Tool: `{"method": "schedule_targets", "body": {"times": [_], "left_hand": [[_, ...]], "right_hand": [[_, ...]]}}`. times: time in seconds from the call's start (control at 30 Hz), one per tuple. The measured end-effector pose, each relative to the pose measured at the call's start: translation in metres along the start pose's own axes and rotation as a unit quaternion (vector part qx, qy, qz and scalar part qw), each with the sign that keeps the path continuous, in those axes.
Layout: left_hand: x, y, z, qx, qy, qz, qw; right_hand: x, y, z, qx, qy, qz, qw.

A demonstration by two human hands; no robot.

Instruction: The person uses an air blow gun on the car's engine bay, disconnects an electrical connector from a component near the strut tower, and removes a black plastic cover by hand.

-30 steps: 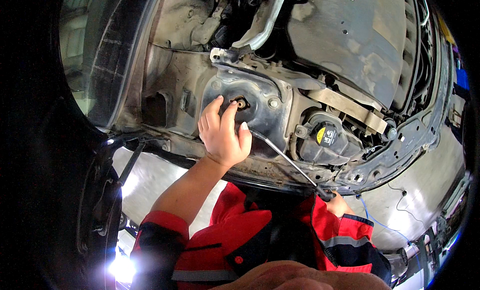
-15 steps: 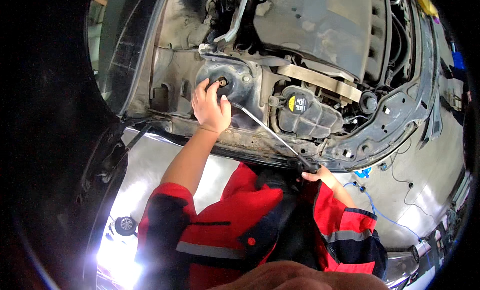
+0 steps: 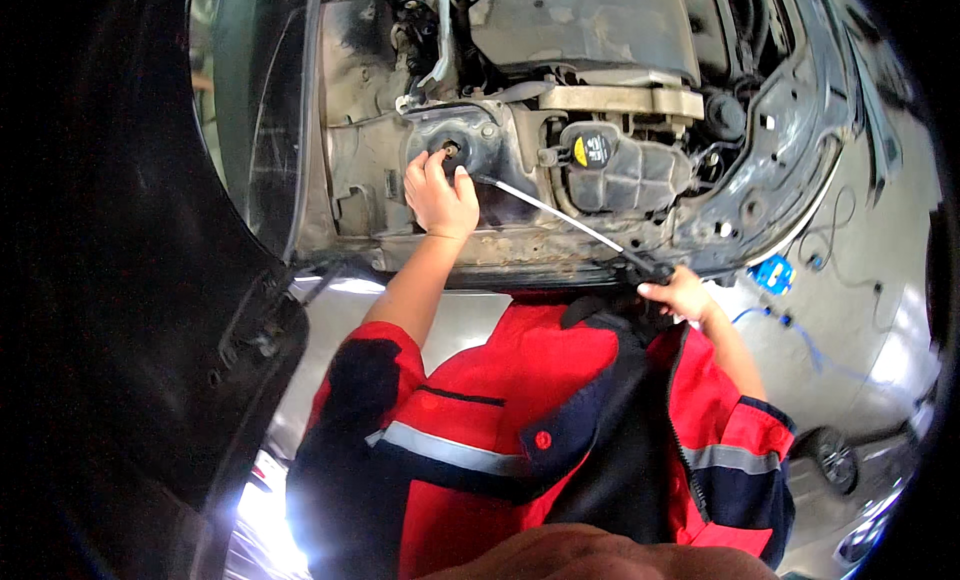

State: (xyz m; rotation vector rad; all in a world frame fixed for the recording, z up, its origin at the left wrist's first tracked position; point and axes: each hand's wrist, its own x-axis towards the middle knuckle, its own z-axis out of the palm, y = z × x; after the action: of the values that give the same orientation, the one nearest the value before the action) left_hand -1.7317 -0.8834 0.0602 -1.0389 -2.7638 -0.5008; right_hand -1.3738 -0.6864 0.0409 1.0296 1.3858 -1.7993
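Note:
My left hand point(image 3: 443, 200) reaches over the strut tower point(image 3: 478, 158) at the near side of the engine bay. Its fingers are bent with the thumb apart, the tips around the dark hole. A brass-coloured bolt end point(image 3: 451, 150) shows in that hole by the index fingertip; whether they touch, I cannot tell. My right hand point(image 3: 686, 295) is closed around the black handle point(image 3: 652, 271) of a long tool with a slim silver shaft point(image 3: 560, 216). The shaft slants up to the left, its far end close to my left thumb. That end's shape is unclear.
A dark plastic reservoir point(image 3: 630, 170) with a round black cap point(image 3: 590, 150) sits right of the tower. Behind are a beige bar point(image 3: 620, 101) and the engine cover point(image 3: 580, 25). The fender edge point(image 3: 480, 277) runs before me; a blue object point(image 3: 772, 274) and hoses lie on the floor.
The view has shifted, so the engine bay sits differently in the picture. My left hand stays at the tower's hole. My right hand still holds the tool, its shaft now at a flatter slant.

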Motion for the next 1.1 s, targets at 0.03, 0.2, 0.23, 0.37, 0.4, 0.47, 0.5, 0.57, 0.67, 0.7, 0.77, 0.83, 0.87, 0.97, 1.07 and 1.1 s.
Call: {"method": "schedule_targets", "body": {"times": [0.03, 0.2, 0.23, 0.37, 0.4, 0.47, 0.5, 0.57, 0.67, 0.7, 0.77, 0.83, 0.87, 0.97, 1.07, 1.1], "left_hand": [[0.008, -0.007, -0.003, -0.026, -0.019, -0.015, 0.999], [0.115, -0.063, 0.003, -0.247, 0.097, -0.207, 0.942], [0.151, -0.078, 0.009, -0.279, 0.083, -0.216, 0.932], [0.271, -0.11, 0.047, -0.43, -0.055, -0.278, 0.857], [0.292, -0.113, 0.054, -0.403, -0.109, -0.258, 0.871], [0.329, -0.112, 0.068, -0.289, -0.187, -0.203, 0.917], [0.347, -0.11, 0.076, -0.249, -0.219, -0.171, 0.928], [0.374, -0.109, 0.089, -0.179, -0.256, -0.118, 0.943], [0.403, -0.116, 0.113, -0.061, -0.267, -0.034, 0.961], [0.41, -0.122, 0.124, -0.023, -0.246, -0.012, 0.969], [0.431, -0.13, 0.145, 0.033, -0.239, -0.006, 0.97], [0.452, -0.141, 0.171, 0.043, -0.252, -0.012, 0.967], [0.46, -0.148, 0.183, 0.028, -0.248, 0.004, 0.968], [0.483, -0.163, 0.211, -0.031, -0.27, 0.056, 0.961], [0.489, -0.168, 0.222, 0.058, -0.267, 0.084, 0.958], [0.488, -0.167, 0.223, 0.073, -0.261, 0.1, 0.957]], "right_hand": [[0.0, 0.004, 0.002, 0.014, 0.013, -0.007, 1.0], [0.003, 0.026, 0.024, 0.002, 0.117, -0.114, 0.987], [0.003, 0.029, 0.03, 0.022, 0.142, -0.107, 0.984], [0.006, 0.04, 0.049, 0.108, 0.185, -0.096, 0.972], [0.007, 0.042, 0.052, 0.131, 0.188, -0.086, 0.97], [0.009, 0.043, 0.054, 0.119, 0.199, -0.082, 0.969], [0.01, 0.042, 0.053, 0.105, 0.194, -0.056, 0.974], [0.011, 0.038, 0.05, 0.097, 0.195, -0.047, 0.975], [0.01, 0.028, 0.042, 0.12, 0.17, -0.054, 0.977], [0.007, 0.024, 0.04, 0.15, 0.161, -0.069, 0.973], [0.005, 0.018, 0.036, 0.162, 0.142, -0.061, 0.975], [0.002, 0.016, 0.033, 0.162, 0.126, -0.033, 0.978], [0.002, 0.016, 0.031, 0.13, 0.123, 0.004, 0.984], [0.004, 0.021, 0.028, 0.115, 0.122, -0.011, 0.986], [0.008, 0.024, 0.029, 0.105, 0.111, -0.015, 0.988], [0.009, 0.024, 0.03, 0.114, 0.118, -0.011, 0.986]]}}
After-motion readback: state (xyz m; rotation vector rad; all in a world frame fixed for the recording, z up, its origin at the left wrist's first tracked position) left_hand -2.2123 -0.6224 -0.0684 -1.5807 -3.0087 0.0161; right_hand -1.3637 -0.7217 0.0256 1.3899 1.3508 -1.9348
